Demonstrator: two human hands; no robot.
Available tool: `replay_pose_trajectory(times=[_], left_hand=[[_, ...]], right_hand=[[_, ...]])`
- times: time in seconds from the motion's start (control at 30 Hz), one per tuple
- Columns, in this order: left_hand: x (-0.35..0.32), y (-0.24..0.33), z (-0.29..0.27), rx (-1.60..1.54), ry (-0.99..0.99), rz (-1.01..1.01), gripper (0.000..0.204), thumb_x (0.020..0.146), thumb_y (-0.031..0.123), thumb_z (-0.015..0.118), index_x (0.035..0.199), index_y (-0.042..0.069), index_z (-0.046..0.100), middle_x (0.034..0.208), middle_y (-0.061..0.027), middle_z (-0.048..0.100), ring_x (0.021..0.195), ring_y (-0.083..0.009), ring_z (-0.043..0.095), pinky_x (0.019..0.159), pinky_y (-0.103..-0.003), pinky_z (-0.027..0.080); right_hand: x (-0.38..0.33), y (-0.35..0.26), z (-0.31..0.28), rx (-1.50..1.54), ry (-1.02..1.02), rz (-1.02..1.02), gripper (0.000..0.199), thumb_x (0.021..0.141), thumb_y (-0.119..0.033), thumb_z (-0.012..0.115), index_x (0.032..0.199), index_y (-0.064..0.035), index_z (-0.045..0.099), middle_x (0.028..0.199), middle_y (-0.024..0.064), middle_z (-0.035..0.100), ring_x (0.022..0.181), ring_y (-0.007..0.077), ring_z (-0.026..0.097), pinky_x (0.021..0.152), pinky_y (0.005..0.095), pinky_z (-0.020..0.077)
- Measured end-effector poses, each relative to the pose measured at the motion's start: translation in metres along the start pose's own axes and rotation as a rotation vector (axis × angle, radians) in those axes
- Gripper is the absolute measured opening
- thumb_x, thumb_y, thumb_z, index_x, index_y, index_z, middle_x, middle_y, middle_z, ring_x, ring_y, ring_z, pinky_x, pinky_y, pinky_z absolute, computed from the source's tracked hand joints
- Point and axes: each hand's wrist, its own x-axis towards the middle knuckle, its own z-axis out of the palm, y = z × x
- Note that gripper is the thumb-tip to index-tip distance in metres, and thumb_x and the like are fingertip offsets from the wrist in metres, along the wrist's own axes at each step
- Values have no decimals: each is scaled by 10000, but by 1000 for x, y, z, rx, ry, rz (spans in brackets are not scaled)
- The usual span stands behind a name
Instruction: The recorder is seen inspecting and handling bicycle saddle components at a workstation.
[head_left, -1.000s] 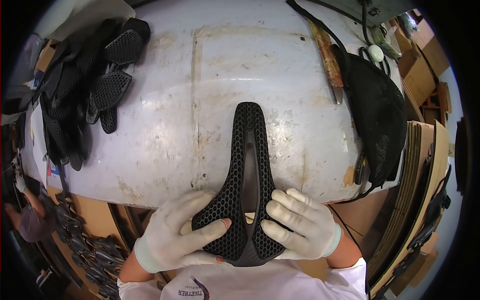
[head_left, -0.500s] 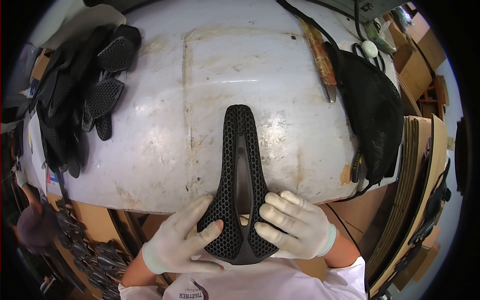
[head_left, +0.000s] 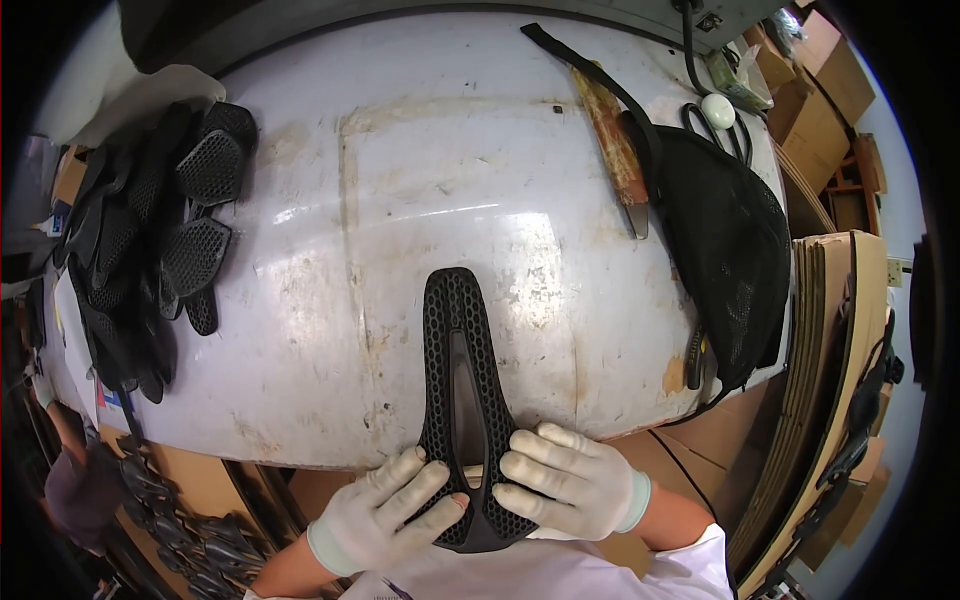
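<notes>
A black bicycle saddle (head_left: 437, 375) with a honeycomb surface and a long central slot lies with its narrow nose pointing away from me over the table. Its wide rear end reaches past the near table edge, close to my body. My left hand (head_left: 385, 515), in a white glove with at least one bare fingertip, grips the rear's left side, fingers lying over the top. Opposite it, my right hand (head_left: 575, 480), also gloved, holds the right side with its fingers bent onto the honeycomb. Both thumbs and the saddle's underside are hidden.
Several black honeycomb saddles (head_left: 205, 255) are heaped on the table's (head_left: 290, 400) left. At right lie a black mesh bag (head_left: 725, 250), a tape-wrapped knife (head_left: 615, 150) and a cutter (head_left: 696, 358). Cardboard sheets (head_left: 835, 330) stand beyond; another person (head_left: 85, 490) is far left.
The whole view has shifted, so table and saddle sit lower in the picture. My left fingers have moved further onto the saddle's rear top; my right hand keeps its hold.
</notes>
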Motion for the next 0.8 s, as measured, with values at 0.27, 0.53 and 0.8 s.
replay_pose_trajectory(times=[0.27,0.53,0.8], left_hand=[[8,-14,-4,-153,8,1,371,929,253,748,1231,41,711,1331,-198,625,1259,-410,623,997,-467,590],[72,-37,-31,-1544,156,-751,645,991,250,716,1476,-76,443,1250,-179,657,1089,-257,694,924,-369,573],[37,-6,-21,-813,-60,-704,608,957,451,733,1318,-23,611,948,-101,726,842,-135,716,720,-313,566]], right_hand=[[-2,1,4,54,54,8,432,849,-281,672,1199,-32,720,1254,164,677,1222,371,653,1032,478,551],[-5,10,10,8,38,-139,317,880,-174,668,1173,-66,723,1247,124,671,1219,341,653,1011,427,587],[-30,-16,11,447,94,-84,633,934,-528,728,1277,-2,654,1287,221,665,1231,399,658,1078,506,512]])
